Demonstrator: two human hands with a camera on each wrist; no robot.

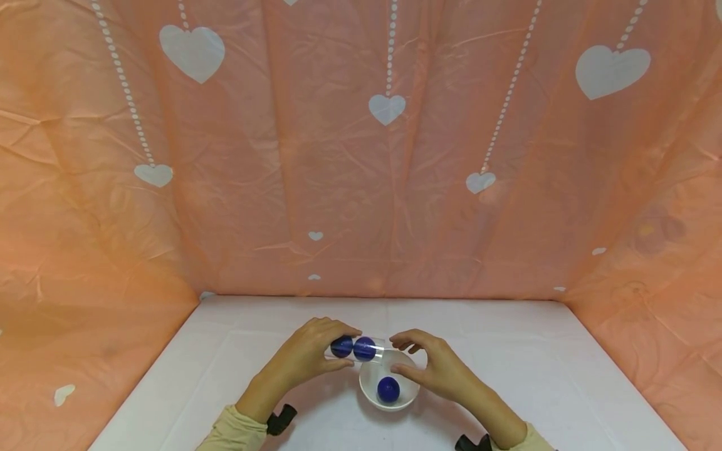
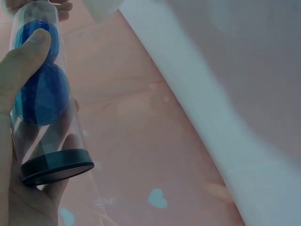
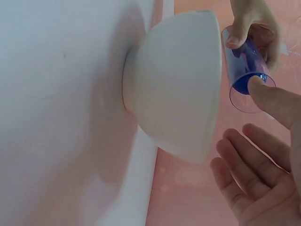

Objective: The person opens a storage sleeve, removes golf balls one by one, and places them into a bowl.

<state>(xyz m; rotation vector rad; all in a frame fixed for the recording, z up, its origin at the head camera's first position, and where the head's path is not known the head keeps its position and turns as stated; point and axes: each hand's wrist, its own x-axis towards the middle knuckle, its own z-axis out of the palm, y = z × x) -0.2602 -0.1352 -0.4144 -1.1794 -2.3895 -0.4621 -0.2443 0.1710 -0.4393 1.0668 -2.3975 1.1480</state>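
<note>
Fingers of your left hand (image 1: 307,357) wrap a clear plastic tube (image 1: 356,348), thumb on one side and the rest curled round the other, holding it level just above the far rim of the white bowl (image 1: 369,389). Two blue balls (image 1: 364,349) sit side by side in the tube; a third blue ball (image 1: 388,389) lies in the bottom of the bowl. Your right hand (image 1: 437,369) is loose and holds nothing, its fingers gently bent (the thumb tip touches the tube's open mouth, as the right wrist view shows). The bowl stands on the white table (image 1: 564,376), between your two hands and partly under the right one. Peach cloth with white hearts (image 1: 338,156) backs the table and runs down both sides.

The left wrist view alone shows the tube's black cap (image 2: 57,166) closing the end by your palm. The right wrist view shows the bowl's outer wall and foot, but not the ball inside.
</note>
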